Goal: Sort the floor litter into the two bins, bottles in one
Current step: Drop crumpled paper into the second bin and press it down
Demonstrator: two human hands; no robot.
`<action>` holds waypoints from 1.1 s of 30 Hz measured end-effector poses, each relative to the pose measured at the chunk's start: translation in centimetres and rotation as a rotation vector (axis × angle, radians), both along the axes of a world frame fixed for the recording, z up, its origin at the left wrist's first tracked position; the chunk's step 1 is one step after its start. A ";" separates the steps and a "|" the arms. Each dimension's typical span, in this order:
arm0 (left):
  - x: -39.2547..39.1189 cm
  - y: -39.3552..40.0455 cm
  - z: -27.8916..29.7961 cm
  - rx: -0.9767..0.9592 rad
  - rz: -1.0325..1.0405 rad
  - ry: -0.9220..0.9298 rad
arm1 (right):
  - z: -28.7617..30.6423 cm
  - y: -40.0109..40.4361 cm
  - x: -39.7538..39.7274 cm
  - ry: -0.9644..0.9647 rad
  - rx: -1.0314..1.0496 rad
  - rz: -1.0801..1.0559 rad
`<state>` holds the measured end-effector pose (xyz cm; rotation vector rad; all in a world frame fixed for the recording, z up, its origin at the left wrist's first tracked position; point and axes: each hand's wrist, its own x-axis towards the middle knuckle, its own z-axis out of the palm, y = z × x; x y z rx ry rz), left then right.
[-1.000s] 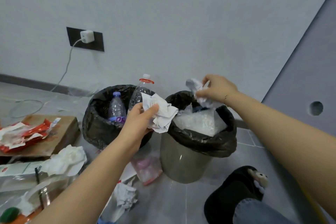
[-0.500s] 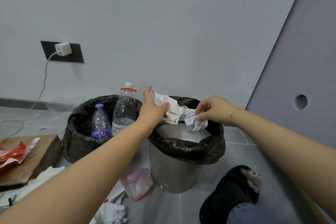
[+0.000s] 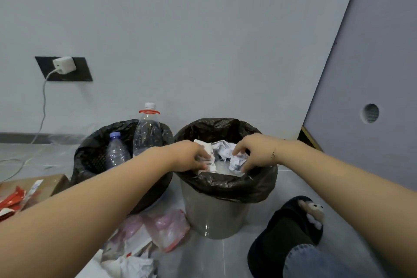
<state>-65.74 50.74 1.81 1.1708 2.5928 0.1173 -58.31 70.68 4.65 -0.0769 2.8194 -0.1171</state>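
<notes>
Both hands reach into the right bin (image 3: pixel 225 189) — left hand (image 3: pixel 189 157) gripping crumpled paper (image 3: pixel 206 153). Right hand (image 3: pixel 252 151) pinches another wad (image 3: pixel 235 161).

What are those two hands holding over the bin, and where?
The left hand grips a crumpled paper by its left edge; the right hand pinches another paper wad at its right side.

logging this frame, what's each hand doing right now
Left hand: fingers curled on crumpled white paper, inside the right-side bin.
Right hand: pinching another crumpled paper there.
</notes>
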 end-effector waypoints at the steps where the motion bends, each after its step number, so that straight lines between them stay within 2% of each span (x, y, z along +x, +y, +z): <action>1: -0.1 0.4 -0.3 -0.053 0.005 -0.016 | -0.5 0.0 -0.1 -0.048 0.012 0.004; 5: 0.2 2.0 -0.8 -0.232 0.042 -0.047 | -2.1 0.3 -1.1 -0.155 0.012 -0.008; 7: 0.4 2.2 -1.3 -0.207 0.084 0.001 | -2.6 -0.2 -1.5 -0.199 0.062 0.011; 10: 0.7 1.4 -2.3 0.087 0.218 0.280 | -2.8 -0.6 -1.9 -0.236 0.117 0.025; 12: 1.2 0.4 -2.9 0.368 0.406 0.391 | -2.3 -0.5 -2.0 -0.132 0.083 0.024; 13: 1.4 -0.1 -3.3 0.487 0.495 0.362 | -2.1 -0.4 -2.0 -0.036 0.091 0.036; 15: 1.7 -1.0 -3.8 0.668 0.573 0.155 | -2.1 -0.2 -2.4 0.084 0.102 0.043; 17: 1.8 -1.4 -4.2 0.822 0.583 -0.093 | -2.6 -0.3 -2.5 -0.013 -0.015 0.023; 20: 1.2 -1.6 -4.6 0.894 0.604 -0.267 | -3.8 -1.3 -3.1 -0.243 -0.227 -0.039; 22: 0.9 -1.7 -4.9 0.927 0.603 -0.311 | -4.8 -2.1 -3.9 -0.314 -0.210 -0.062; 29: 0.6 -1.4 -5.8 1.043 0.594 -0.319 | -7.9 -4.0 -6.0 -0.446 0.180 0.028; 33: 0.5 -1.1 -6.3 1.065 0.599 -0.296 | -8.2 -6.2 -6.7 -0.418 0.372 0.056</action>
